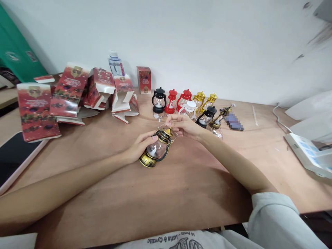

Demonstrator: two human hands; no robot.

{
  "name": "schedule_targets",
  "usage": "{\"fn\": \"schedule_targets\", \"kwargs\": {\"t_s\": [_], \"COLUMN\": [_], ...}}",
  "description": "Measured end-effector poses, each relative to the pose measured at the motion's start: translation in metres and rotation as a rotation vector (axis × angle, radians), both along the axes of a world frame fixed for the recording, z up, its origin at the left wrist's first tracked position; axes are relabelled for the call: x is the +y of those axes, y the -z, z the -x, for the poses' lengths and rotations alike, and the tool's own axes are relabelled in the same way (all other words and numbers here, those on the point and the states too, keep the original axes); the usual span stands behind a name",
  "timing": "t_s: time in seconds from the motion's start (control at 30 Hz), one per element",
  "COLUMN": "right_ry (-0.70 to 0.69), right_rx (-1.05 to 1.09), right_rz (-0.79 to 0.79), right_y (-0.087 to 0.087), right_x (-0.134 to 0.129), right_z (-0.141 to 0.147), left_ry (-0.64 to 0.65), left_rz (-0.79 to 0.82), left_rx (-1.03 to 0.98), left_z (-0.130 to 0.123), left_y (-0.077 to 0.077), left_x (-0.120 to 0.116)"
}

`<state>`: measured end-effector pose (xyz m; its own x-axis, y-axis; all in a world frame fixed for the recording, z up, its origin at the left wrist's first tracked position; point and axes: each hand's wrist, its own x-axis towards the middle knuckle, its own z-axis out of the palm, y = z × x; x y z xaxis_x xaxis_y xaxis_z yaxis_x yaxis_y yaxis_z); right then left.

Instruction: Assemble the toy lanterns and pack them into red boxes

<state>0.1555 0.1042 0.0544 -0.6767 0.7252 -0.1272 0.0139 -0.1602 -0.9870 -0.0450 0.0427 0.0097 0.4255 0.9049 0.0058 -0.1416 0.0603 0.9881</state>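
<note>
1. The left hand (143,146) grasps the lantern (157,150) by its side, and the thumb lies on the upper part of the frame.
2. The right hand (186,126) holds the thin wire (161,127) of this lantern between its fingers, just above the top; how each finger is placed, I cannot tell exactly.
3. The lantern, black and gold, is in front of the person, over the middle of the table (160,197). It is tilted: its top points to the upper right and its base to the lower left. Whether the base touches the table, I cannot tell.
4. Behind the right hand, near the wall, other lanterns stand in a row: a black one (159,101), two red ones (171,102) and two gold ones (210,103).
5. In front of this row there are a white one (188,110), a second black one (206,118) and, to its right, a dark one with gold (219,117).
6. On the left side of the table are several opened red boxes (38,112), some leaning on others. A bottle (116,65) stands behind them.
7. One upright box (144,79) is between the bottle and the lanterns.
8. At the right edge lies a power strip (307,154) with a cable.
</note>
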Motion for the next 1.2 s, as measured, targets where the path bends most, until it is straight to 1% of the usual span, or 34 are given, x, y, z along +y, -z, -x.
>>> {"fn": "schedule_targets", "kwargs": {"t_s": [0.27, 0.67, 0.8, 1.03, 1.2], "right_ry": [-0.014, 0.016, 0.036, 0.043, 0.037], "right_rx": [-0.016, -0.016, -0.021, -0.067, -0.095], "right_rz": [0.027, 0.043, 0.053, 0.094, 0.107], "right_y": [-0.0006, 0.0012, 0.0001, -0.002, -0.0013], "right_x": [-0.0022, 0.0, 0.0008, -0.0004, -0.0001], "right_z": [0.001, -0.0003, -0.001, -0.0001, 0.0008], "left_ry": [0.026, -0.017, -0.003, -0.028, 0.012], "left_rz": [0.014, -0.047, -0.064, -0.077, -0.149], "left_rx": [-0.011, 0.047, 0.075, 0.081, 0.099], "left_z": [-0.0021, -0.0017, -0.0008, 0.0002, 0.0016], "left_y": [-0.0036, -0.0035, -0.0027, -0.0025, -0.0011], "left_x": [-0.0014, -0.0013, -0.0006, -0.0006, 0.0]}}
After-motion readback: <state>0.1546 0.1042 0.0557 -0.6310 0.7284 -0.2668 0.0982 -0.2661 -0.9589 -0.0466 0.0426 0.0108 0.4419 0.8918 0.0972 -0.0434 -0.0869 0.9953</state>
